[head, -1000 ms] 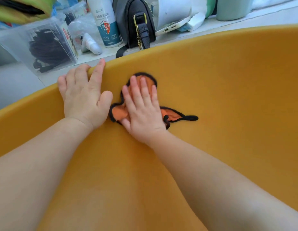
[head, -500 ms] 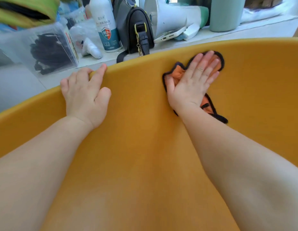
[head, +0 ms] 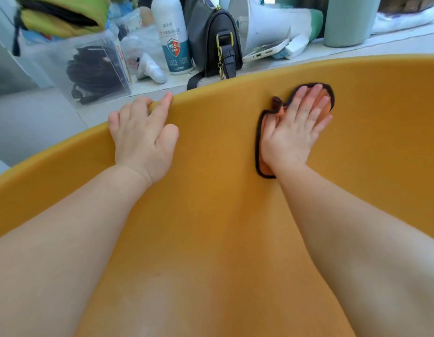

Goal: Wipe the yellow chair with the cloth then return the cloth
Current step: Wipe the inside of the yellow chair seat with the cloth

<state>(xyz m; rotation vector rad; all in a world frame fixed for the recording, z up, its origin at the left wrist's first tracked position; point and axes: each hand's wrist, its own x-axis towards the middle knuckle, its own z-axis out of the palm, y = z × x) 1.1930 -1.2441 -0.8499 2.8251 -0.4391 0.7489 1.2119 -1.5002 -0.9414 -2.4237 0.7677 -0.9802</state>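
The yellow chair point(head: 211, 215) fills most of the view, its curved top edge running from lower left to upper right. My left hand point(head: 143, 137) rests on that top edge with its fingers curled over the rim. My right hand point(head: 296, 125) lies flat with straight fingers on the orange cloth with black trim point(head: 264, 164), pressing it against the chair's inner surface a little below the rim. Most of the cloth is hidden under my palm; its trim shows around the fingertips and beside the wrist.
Behind the chair a white ledge point(head: 357, 52) carries a clear plastic box point(head: 89, 69) of black cables, a white disinfectant bottle point(head: 172, 37), a black handbag point(head: 213, 42), a phone point(head: 264, 51) and a pale green container point(head: 347, 20).
My right hand has slid the cloth from beside my left hand to the right and upward along the chair's inner surface. My left hand stays on the rim.
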